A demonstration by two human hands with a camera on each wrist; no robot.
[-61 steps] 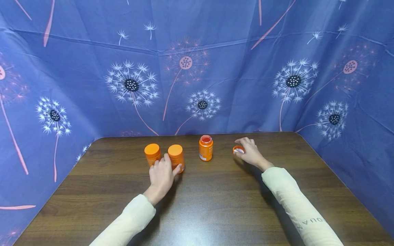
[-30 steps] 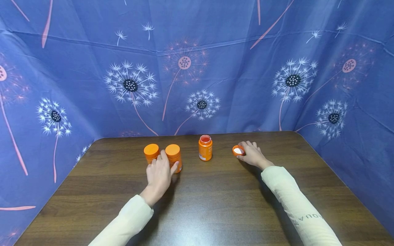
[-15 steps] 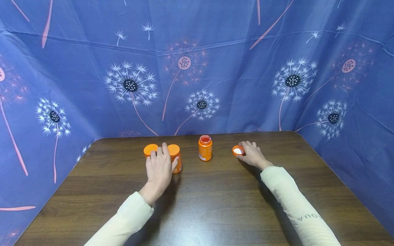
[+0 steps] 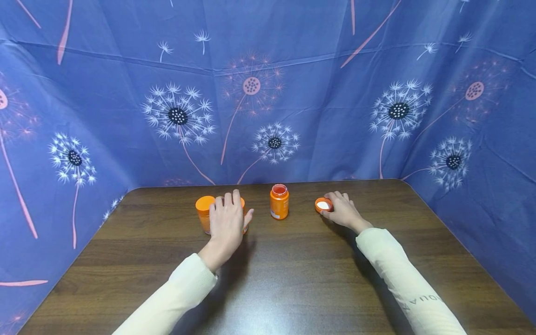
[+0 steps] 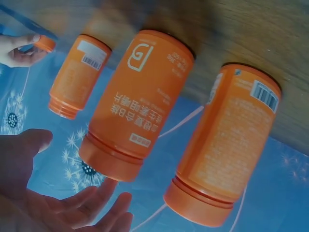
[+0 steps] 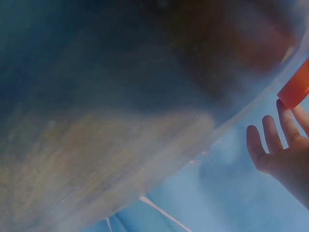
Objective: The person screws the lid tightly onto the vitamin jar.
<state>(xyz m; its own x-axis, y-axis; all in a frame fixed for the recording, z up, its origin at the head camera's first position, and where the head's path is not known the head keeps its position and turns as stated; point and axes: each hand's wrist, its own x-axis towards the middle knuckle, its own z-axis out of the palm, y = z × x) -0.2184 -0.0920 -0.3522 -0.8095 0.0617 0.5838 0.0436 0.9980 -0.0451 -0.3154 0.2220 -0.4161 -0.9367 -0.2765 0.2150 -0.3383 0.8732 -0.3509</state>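
Note:
My left hand (image 4: 227,221), fingers loosely spread, is in front of the right one of two capped orange bottles and hides most of it in the head view. In the left wrist view, its fingertips are close by the lid of that orange bottle (image 5: 137,104), and nothing is in its grasp. The other capped bottle (image 4: 204,204) stands just to its left. My right hand (image 4: 345,213) pinches an orange screw cap (image 4: 324,204) at its edge, white inside facing up. Between the hands stands a smaller orange bottle (image 4: 279,204), uncapped, its red mouth showing.
Everything is on a dark wooden table (image 4: 284,279), with the bottles toward its back edge. A blue cloth (image 4: 326,93) printed with dandelions hangs behind and along both sides.
My left hand has moved from the gap between the capped bottles up and right, in front of the right one. My right fingers have closed on the cap, which was under them before.

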